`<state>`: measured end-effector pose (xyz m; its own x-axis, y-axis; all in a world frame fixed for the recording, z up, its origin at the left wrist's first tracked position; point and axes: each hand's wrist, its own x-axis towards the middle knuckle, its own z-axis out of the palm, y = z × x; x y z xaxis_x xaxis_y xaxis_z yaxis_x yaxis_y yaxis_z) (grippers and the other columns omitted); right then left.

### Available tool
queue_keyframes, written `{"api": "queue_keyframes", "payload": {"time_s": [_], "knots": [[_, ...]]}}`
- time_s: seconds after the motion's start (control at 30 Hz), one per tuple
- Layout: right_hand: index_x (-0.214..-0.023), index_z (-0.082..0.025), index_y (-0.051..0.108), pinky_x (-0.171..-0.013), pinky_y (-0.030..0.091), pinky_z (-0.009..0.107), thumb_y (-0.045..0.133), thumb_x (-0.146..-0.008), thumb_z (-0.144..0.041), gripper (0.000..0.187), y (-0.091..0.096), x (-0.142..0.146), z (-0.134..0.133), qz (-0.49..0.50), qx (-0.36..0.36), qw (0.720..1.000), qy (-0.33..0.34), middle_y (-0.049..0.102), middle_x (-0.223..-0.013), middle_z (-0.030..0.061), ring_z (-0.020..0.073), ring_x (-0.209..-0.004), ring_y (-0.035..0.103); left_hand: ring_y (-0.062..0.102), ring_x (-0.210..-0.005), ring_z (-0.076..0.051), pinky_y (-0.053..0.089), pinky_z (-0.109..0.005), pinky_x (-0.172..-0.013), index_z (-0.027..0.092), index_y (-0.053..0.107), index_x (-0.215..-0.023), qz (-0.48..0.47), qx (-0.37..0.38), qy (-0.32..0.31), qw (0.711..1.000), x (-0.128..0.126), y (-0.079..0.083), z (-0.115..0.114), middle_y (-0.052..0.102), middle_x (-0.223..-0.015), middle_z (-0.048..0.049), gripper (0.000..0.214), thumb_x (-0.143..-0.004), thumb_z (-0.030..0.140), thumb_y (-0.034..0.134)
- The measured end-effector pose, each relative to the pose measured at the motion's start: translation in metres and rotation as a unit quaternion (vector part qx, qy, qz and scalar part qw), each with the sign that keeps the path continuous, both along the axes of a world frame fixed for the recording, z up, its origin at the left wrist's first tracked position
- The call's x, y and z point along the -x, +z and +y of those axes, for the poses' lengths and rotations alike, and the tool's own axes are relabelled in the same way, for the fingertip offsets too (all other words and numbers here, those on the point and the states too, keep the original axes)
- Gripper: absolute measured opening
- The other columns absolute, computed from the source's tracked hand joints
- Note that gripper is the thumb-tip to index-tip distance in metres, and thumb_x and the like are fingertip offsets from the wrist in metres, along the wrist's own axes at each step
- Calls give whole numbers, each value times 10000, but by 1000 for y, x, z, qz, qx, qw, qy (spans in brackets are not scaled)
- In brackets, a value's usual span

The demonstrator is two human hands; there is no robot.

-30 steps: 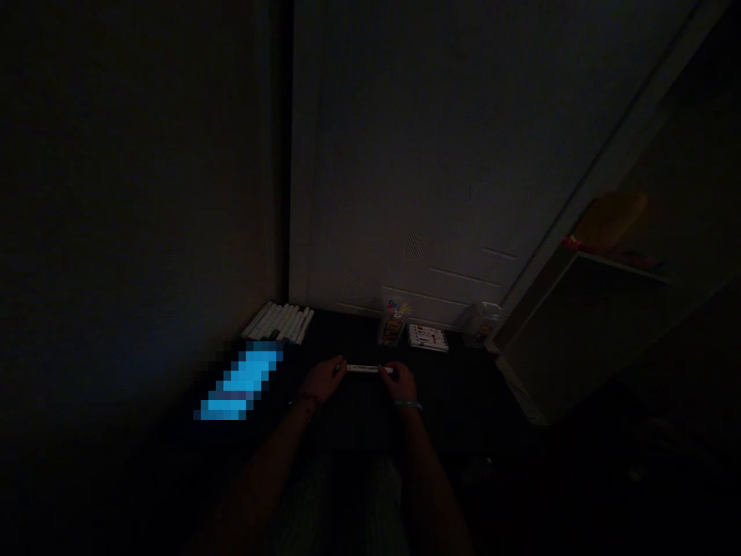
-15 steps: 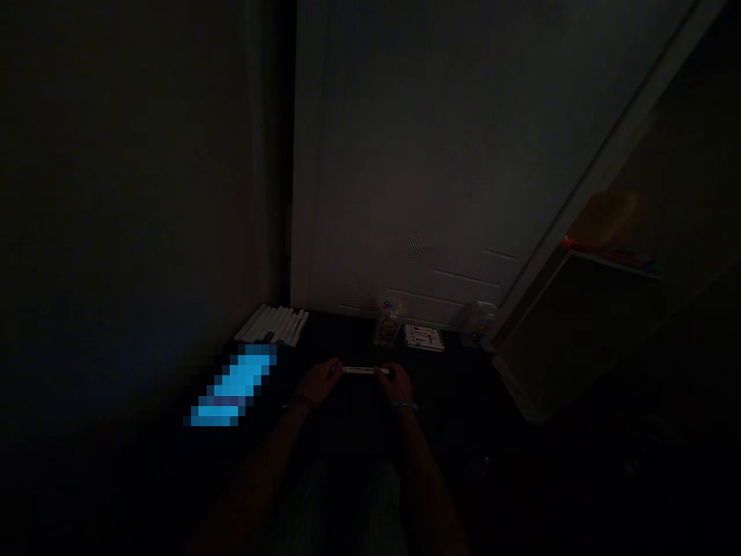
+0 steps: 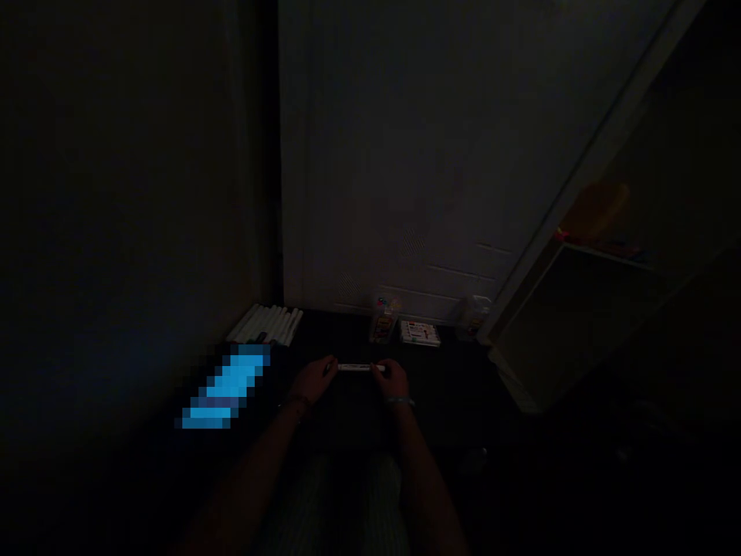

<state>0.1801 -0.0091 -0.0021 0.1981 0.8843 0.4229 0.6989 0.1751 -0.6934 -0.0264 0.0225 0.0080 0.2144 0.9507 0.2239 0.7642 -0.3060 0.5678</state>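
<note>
Holds a white pen (image 3: pixel 354 367) on the near side of the flat pack (image 3: pixel 420 333) and a little to its left, aligned lengthwise from side to side. Grips opposite ends with left hand (image 3: pixel 314 379) and right hand (image 3: pixel 394 379), closed about equally near to its middle.

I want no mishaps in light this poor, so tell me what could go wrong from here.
The left hand and right hand hold the white marker near its ends, so it might tip or drop if one lets go.

The glowing screen lies near the left forearm; a sideways swing could bump it.

The clear plastic container barely shows in the dimness, so it could be overlooked and knocked.
</note>
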Motion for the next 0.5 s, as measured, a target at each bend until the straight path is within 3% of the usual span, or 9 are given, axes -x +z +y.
{"api": "queue_keyframes", "payload": {"time_s": [0.27,0.5], "knots": [[-806,-200,597,-648,392,211,483,-759,-467,294,1,0,-1,0,3,1000,4,589,-799,19,123,-727,538,562,-738,-125,337,-196,-628,227,571,-868,-5,44,17,999,-3,16,-7,638,-826,-9,287,-820,389,339],[-809,-203,595,-646,386,210,495,-756,-440,263,-1,-1,3,-10,10,1000,3,585,-775,13,124,-726,531,573,-788,-129,354,-194,-666,226,567,-909,-1,32,20,999,-2,8,0,643,-862,-13,308,-821,395,326]]}}
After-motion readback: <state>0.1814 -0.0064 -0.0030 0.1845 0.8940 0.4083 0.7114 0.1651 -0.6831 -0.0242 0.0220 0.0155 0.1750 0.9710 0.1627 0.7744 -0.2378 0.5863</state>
